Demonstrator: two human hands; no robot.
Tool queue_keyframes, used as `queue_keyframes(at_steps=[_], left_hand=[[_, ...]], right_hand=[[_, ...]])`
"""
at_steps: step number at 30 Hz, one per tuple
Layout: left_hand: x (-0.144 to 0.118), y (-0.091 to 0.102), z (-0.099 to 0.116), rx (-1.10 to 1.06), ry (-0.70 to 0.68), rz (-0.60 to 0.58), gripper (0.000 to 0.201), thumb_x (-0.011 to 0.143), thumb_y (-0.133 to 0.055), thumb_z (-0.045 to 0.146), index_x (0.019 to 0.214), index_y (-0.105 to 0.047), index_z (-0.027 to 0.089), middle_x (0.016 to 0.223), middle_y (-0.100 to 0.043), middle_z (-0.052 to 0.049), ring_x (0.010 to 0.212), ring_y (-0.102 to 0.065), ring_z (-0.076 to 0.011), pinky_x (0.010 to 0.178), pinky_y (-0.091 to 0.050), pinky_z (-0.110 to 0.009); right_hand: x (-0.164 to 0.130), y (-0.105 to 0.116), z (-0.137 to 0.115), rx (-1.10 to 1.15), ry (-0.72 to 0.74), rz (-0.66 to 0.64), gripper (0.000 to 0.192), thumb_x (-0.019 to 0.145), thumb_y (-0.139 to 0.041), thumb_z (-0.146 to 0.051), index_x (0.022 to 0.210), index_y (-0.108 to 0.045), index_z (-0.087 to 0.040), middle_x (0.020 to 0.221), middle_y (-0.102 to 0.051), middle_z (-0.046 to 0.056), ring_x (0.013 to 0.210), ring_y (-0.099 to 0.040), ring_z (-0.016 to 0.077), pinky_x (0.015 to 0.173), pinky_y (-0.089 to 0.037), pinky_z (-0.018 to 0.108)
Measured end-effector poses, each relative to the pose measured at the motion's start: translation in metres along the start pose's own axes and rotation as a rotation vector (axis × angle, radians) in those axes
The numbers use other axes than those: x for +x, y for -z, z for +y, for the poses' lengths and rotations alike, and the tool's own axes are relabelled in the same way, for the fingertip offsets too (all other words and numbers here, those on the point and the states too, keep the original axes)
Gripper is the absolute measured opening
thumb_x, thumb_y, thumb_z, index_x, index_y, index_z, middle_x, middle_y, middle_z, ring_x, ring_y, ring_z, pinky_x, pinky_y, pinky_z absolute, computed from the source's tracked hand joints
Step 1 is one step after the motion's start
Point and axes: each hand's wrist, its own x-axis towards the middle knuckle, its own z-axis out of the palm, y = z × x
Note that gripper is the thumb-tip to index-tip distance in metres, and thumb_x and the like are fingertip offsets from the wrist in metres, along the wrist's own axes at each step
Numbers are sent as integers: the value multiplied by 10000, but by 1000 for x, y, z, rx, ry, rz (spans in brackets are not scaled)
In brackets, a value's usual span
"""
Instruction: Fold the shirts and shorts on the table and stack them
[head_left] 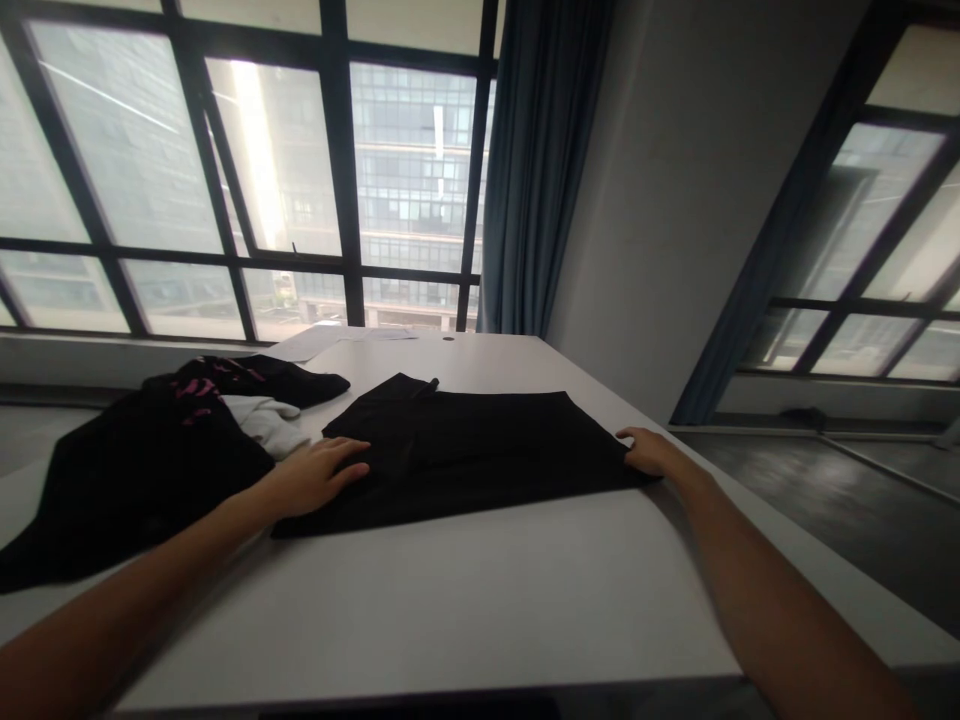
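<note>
The black garment (pixel 465 455) lay flat on the white table (pixel 450 610). The left hand (pixel 315 475) rested palm-down on its left edge, fingers slightly apart. The right hand (pixel 651 452) pressed its right corner, fingers together. 1 heap of dark clothes (pixel 142 460) lay just beside the left hand.

- Daylight enters through the large black-framed window panes (pixel 247 170) at 11 o'clock and a second dark-framed window (pixel 885 260) at 3 o'clock.
- A pale vertical streak of glare crosses the glass at 11 o'clock.
- The room looks dim and backlit; the flat black cloth garment (pixel 480 450) shows little detail.
- The white rectangular tabletop (pixel 450 600) reflects soft, even light with faint shadows.
- Frames and walls lean and bend toward the edges.
</note>
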Motion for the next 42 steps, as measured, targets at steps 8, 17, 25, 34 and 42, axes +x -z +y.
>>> queue_keyframes(at_steps=[8,17,25,34,42], left_hand=[[17,-39,-37,59,144,-126,727,927,-260,614,1519,-356,202,1614,-232,-125,1475,-223,-322,1169,-138,-566],[29,-22,-43,-48,119,158,443,775,-549,528,1002,-769,218,1089,-710,-90,1063,-617,-295,970,-461,-374],[27,-19,-45,16,159,308,544,816,-487,488,1190,-704,157,1170,-658,-120,1100,-593,-292,1015,-443,-391],[18,-32,-14,74,-66,-44,710,920,-320,638,1462,-466,202,1592,-305,-88,1462,-263,-316,1189,-191,-502],[5,-11,-12,138,32,-360,924,820,-427,755,1566,-206,256,1633,-108,-92,1493,-136,-340,1181,-110,-557]], right_hand=[[-3,5,1,130,-33,-119,395,589,-654,-150,964,-770,-199,794,-746,62,781,-702,242,674,-517,288],[-6,7,-5,64,41,64,233,836,-591,-344,925,-741,-189,970,-736,94,917,-667,241,781,-482,297],[-17,7,-27,-72,-122,55,276,871,-592,-394,1063,-693,-223,1090,-701,126,1022,-645,295,802,-480,372],[-19,-8,-62,94,275,42,514,897,-568,-434,1351,-562,-193,1423,-525,139,1307,-487,290,1092,-390,409],[-24,8,-59,123,310,-208,730,723,-688,-654,1278,-639,-182,1378,-575,136,1256,-534,325,1072,-420,402]])
